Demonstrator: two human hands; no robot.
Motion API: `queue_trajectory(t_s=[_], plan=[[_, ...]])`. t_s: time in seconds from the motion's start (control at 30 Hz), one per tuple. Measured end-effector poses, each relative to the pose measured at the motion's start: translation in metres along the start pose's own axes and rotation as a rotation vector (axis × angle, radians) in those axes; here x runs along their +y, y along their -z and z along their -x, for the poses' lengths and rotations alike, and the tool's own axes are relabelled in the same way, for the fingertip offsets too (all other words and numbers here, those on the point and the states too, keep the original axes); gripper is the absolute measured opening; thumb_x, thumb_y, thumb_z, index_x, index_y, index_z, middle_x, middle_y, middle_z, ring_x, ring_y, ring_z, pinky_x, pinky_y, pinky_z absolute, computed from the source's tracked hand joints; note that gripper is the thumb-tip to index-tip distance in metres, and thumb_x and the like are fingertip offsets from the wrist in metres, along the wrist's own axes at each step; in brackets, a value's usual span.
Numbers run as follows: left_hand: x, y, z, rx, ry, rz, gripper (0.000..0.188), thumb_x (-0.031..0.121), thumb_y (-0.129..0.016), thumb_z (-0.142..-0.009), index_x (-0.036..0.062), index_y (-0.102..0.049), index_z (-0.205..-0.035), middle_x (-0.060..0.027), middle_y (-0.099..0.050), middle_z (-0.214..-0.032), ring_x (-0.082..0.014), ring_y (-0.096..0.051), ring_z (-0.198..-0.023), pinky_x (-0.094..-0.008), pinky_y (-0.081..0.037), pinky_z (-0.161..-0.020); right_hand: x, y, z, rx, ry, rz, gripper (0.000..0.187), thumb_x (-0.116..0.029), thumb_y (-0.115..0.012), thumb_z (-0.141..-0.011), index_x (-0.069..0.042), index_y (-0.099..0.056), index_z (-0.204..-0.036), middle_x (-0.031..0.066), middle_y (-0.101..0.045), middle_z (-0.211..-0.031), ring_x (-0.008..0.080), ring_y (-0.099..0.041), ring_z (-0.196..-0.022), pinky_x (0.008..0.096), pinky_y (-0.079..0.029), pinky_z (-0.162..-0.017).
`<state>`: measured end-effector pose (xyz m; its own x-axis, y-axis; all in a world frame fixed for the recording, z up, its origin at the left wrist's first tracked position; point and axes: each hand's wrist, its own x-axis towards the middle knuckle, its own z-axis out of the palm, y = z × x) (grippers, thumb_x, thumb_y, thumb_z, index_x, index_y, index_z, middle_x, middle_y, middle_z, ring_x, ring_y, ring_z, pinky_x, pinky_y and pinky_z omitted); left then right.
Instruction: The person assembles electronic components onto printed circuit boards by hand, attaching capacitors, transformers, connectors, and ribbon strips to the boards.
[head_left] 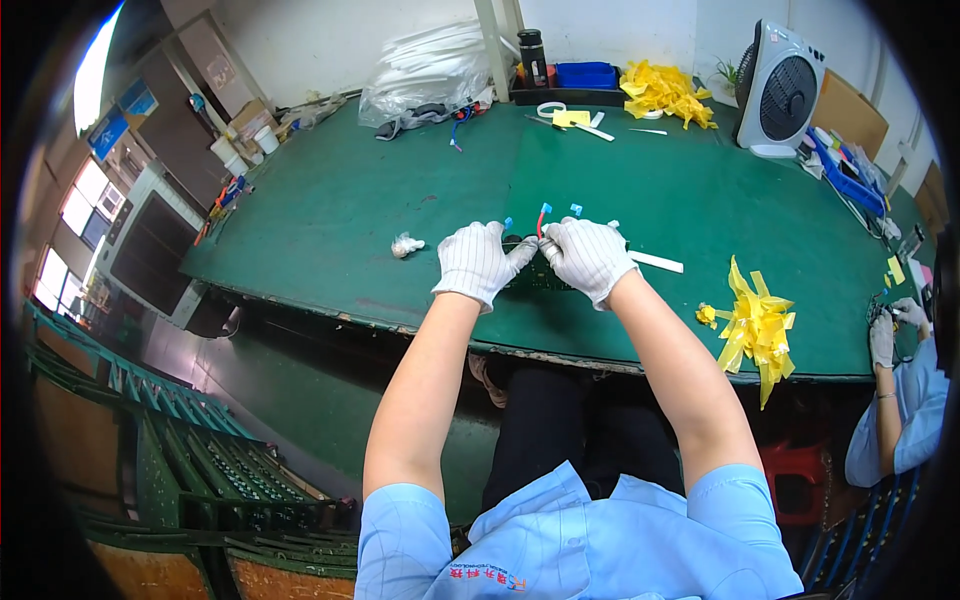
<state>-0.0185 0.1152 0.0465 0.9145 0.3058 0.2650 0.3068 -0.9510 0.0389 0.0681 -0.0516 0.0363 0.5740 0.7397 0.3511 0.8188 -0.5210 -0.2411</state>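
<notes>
My left hand (478,262) and my right hand (588,258), both in white striped gloves, meet over the green table near its front edge. Their fingers are closed around a dark circuit board (541,279), partly hidden under the gloves. A red wire (541,224) with a blue connector (546,208) rises between the thumbs, close to my right fingertips. Another blue connector (577,210) shows behind my right hand, and one more (508,224) beside my left fingers. A white strip (656,262) lies just right of my right hand. Left of my left hand is a crumpled white scrap (406,245).
Yellow strips (757,330) lie at the table's right front; more yellow pieces (667,93) are piled at the back. A fan (783,90) stands at the back right, near a blue tray (848,175). Another person's gloved hands (884,338) work at the far right.
</notes>
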Motion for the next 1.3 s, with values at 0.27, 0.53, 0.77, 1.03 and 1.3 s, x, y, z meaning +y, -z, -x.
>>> queue_trajectory(t_s=[0.27, 0.53, 0.77, 1.03, 1.3], plan=[[0.004, 0.0, 0.001, 0.01, 0.06, -0.003, 0.073, 0.075, -0.053, -0.084, 0.0051, -0.071, -0.093, -0.017, -0.07, -0.082, -0.0343, -0.07, -0.08, -0.0464, -0.054, -0.07, 0.001, -0.011, 0.002, 0.091, -0.004, 0.055, 0.029, -0.034, -0.051, -0.097, -0.009, -0.064, -0.09, 0.0131, -0.067, -0.088, 0.0335, -0.068, -0.083, 0.0494, -0.053, -0.072], [0.006, 0.003, 0.0, 0.017, 0.096, -0.019, 0.076, 0.077, -0.053, -0.083, 0.004, -0.071, -0.092, -0.0181, -0.071, -0.081, -0.0351, -0.071, -0.08, -0.0459, -0.055, -0.071, -0.004, -0.013, 0.003, 0.105, -0.048, 0.059, 0.023, -0.03, -0.051, -0.096, -0.01, -0.063, -0.095, 0.0118, -0.066, -0.087, 0.0318, -0.068, -0.085, 0.0485, -0.052, -0.074], [0.011, 0.007, 0.0, -0.04, 0.139, -0.015, 0.079, 0.079, -0.051, -0.082, 0.0036, -0.071, -0.094, -0.0197, -0.071, -0.084, -0.0363, -0.071, -0.082, -0.0469, -0.055, -0.073, -0.006, -0.016, 0.003, 0.131, -0.081, 0.065, 0.022, -0.03, -0.052, -0.094, -0.01, -0.062, -0.093, 0.0124, -0.065, -0.087, 0.0315, -0.068, -0.084, 0.0484, -0.052, -0.074], [0.029, 0.021, 0.002, -0.154, 0.338, -0.006, 0.081, 0.079, -0.046, -0.084, 0.0039, -0.075, -0.088, -0.0207, -0.073, -0.083, -0.0362, -0.072, -0.084, -0.0461, -0.054, -0.071, -0.009, -0.025, -0.003, 0.165, -0.15, 0.077, 0.023, -0.031, -0.051, -0.095, -0.011, -0.061, -0.092, 0.0121, -0.065, -0.086, 0.0311, -0.068, -0.082, 0.0492, -0.051, -0.071], [0.027, 0.021, -0.003, -0.153, 0.355, 0.101, 0.085, 0.081, -0.047, -0.082, 0.0014, -0.074, -0.093, -0.022, -0.073, -0.085, -0.0379, -0.072, -0.088, -0.0476, -0.055, -0.073, -0.013, -0.033, 0.0, 0.316, -0.244, 0.155, 0.023, -0.033, -0.051, -0.096, -0.012, -0.06, -0.092, 0.0092, -0.063, -0.083, 0.0284, -0.067, -0.077, 0.0495, -0.051, -0.067]])
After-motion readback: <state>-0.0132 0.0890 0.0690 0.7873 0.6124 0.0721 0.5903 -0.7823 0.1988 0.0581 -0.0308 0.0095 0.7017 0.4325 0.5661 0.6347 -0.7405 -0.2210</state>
